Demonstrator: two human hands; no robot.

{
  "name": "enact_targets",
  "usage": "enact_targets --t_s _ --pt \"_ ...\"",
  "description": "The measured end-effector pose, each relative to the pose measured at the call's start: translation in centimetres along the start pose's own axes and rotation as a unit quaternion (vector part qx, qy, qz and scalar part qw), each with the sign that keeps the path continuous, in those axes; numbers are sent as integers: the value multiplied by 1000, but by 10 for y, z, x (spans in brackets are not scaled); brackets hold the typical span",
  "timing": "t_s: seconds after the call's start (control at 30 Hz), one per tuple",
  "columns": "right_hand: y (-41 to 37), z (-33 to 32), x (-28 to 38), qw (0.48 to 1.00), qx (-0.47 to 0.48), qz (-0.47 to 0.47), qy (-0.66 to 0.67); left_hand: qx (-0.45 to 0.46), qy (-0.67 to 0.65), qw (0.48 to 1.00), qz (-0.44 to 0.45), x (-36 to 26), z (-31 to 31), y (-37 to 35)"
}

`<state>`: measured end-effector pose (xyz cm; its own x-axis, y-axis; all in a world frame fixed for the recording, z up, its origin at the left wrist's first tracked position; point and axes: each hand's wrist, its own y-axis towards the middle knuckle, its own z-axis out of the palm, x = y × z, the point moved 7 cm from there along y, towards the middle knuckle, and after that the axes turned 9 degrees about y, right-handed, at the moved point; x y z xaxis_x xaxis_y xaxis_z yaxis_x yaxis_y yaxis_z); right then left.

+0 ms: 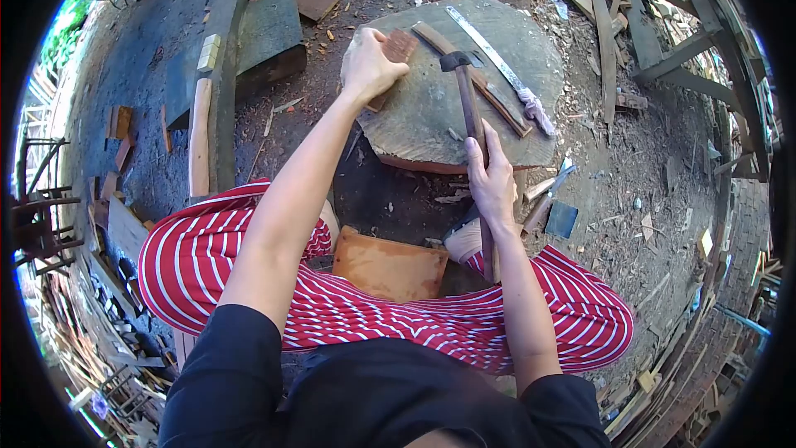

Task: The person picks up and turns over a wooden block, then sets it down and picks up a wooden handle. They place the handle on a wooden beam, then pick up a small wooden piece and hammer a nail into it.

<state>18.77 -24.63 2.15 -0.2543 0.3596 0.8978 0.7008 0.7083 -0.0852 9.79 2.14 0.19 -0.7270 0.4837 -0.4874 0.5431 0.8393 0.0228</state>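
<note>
My left hand (371, 68) is closed on a reddish-brown wooden block (400, 46) at the left side of a large round stump (439, 104). My right hand (492, 181) grips the wooden handle of a hammer (467, 99), whose dark metal head lies over the stump. Under and beside the hammer rests a long brown wooden piece (501, 105) on the stump. Farther right on it lies a long metal blade (485, 47) with cloth wrapped round its handle end.
An orange-brown board (390, 265) lies between my feet. At the left stand a dark wooden block (269, 33) and a light wooden stick (200, 137). A dark blue piece (561, 220) lies right of my knees' gap. Wooden beams (680, 58) and scraps fill the right.
</note>
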Motion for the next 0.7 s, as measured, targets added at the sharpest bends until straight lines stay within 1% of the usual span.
enact_targets --t_s 0.03,0.07,0.1,0.17,0.2,0.23,0.3,0.33,0.37,0.43,0.47,0.5,0.53,0.57,0.6,0.67,0.7 --pt "0 0 1 1000 -2 -10 1 3 -96 995 -35 3 -5 -2" --pt "-1 0 1 1000 -4 -10 4 -11 -171 985 -36 1 -11 -6" --pt "0 -1 2 1000 -1 -8 2 -12 -167 985 -33 -2 -17 -7" --pt "-1 0 2 1000 -1 -4 4 -86 -270 958 46 -12 -39 -9" --pt "-1 0 0 1000 3 1 8 -153 -328 924 123 -18 -45 -10" --pt "0 1 -1 1000 6 4 10 -154 -327 924 126 -15 -37 -8" --pt "-1 1 0 1000 -4 -13 5 -209 -315 920 106 -8 -32 -10" --pt "-1 0 3 1000 -12 -27 -3 -214 -345 906 117 -9 -30 -11" --pt "-2 -1 4 1000 -10 -27 -5 -214 -347 906 116 -8 -27 -11" --pt "-3 -2 13 1000 -5 -23 -9 -125 -330 932 77 -10 -21 -11" --pt "-2 0 17 1000 -2 -24 -9 -123 -333 931 90 -15 -22 -14" --pt "-1 0 29 998 -10 -68 9 -124 -333 931 89 -14 -24 -14" --pt "-1 -2 41 993 -20 -110 26 -90 -329 936 87 -14 -22 -11" --pt "0 -3 49 994 -23 -108 25 -54 -325 940 86 -15 -19 -9" --pt "1 -5 66 991 -21 -128 44 -51 -293 947 120 -8 -9 -1" --pt "2 -7 96 982 -21 -173 78 -43 -299 946 114 -6 -6 2" --pt "4 -6 102 982 -25 -172 79 -39 -305 945 107 -5 -5 4"
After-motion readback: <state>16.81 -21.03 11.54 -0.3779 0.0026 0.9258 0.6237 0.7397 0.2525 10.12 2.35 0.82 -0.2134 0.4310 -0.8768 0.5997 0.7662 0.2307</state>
